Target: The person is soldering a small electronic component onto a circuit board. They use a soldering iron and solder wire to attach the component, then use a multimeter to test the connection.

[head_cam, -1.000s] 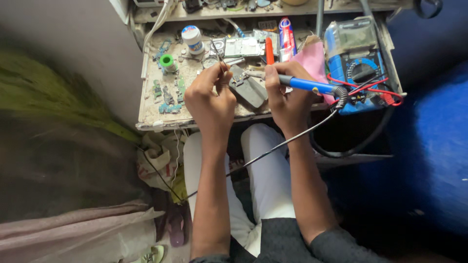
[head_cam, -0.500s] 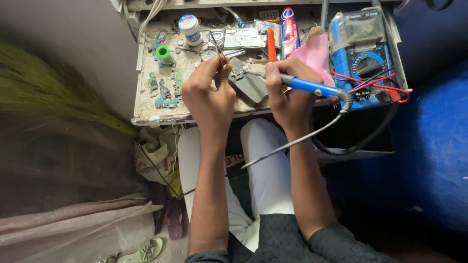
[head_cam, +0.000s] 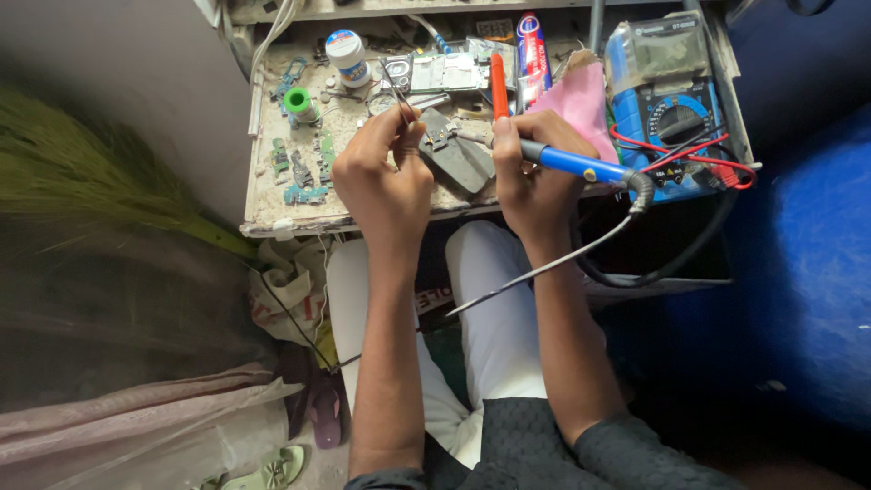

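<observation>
Head camera footage looked straight down onto a small, grimy workbench (head_cam: 272, 204) in the upper middle of the frame. At far left lay a green broom (head_cam: 82, 172), blurred. On the bench's left part sat several small green circuit boards (head_cam: 299, 168), a green spool (head_cam: 298, 102) and, above it, a white round tub (head_cam: 346, 53).

Right of these, the left hand (head_cam: 386, 177) was closed around thin metal tweezers (head_cam: 399, 91), whose tips pointed up toward the bench's centre. Just beside it, between the two hands, a dark grey phone part (head_cam: 458, 159) lay flat on the bench. Above that rested a silvery opened device (head_cam: 445, 71), an orange-red pen-like tool (head_cam: 498, 86) and a red and blue tube (head_cam: 533, 50).

The right hand (head_cam: 535, 177) was clamped on a blue-handled soldering iron (head_cam: 581, 165), its tip reaching left to the grey part; whether it touched could not be told. Its cable (head_cam: 544, 268) ran down between the person's knees. A pink cloth (head_cam: 581, 104) sat behind that hand, and at upper right a blue multimeter (head_cam: 667, 100) with red leads (head_cam: 717, 168).
</observation>
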